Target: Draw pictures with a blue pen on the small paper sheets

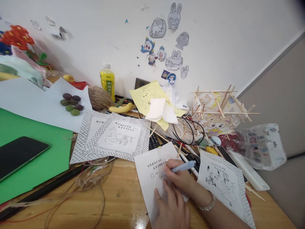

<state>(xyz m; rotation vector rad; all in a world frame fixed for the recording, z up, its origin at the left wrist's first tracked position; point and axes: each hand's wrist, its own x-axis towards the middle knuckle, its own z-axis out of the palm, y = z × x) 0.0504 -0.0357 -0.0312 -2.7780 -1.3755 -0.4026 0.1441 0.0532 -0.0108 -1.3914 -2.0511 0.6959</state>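
- Evidently, the tabletop (119, 187) carries your white sheet (147, 184) right of its middle, with overlapping bordered drawings (116, 140) toward its left edge and another bordered page (220, 184) toward its right edge.
- Your white sheet has two handwritten lines (154, 163) near its upper edge and a small circle (152, 175) with short marks beneath; its left edge below looks bare and no border shows, so the page seems only partly filled.
- Your left hand (172, 210) lies open, palm down, across the sheet's lower part.
- Your right hand (179, 178) closes around a pale blue pen (184, 166), its tip hidden.
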